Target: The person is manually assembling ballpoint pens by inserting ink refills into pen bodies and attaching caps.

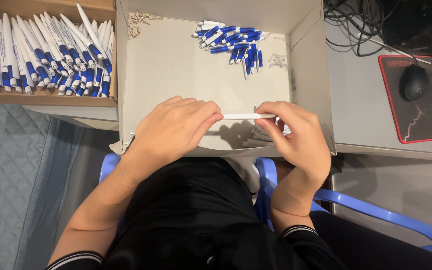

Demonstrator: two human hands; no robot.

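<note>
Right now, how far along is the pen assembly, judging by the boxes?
Done: a large batch of finished blue and white pens fills the left box. In hand: the left hand and right hand hold a white pen barrel between them over the open box. Left: a small pile of blue pen parts, small springs and more white barrels under the right hand.

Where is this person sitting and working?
Probably a home desk used for putting pens together. Both hands, left hand and right hand, hold a white pen barrel over a cardboard box; finished pens fill another box, and a computer mouse sits nearby.
</note>
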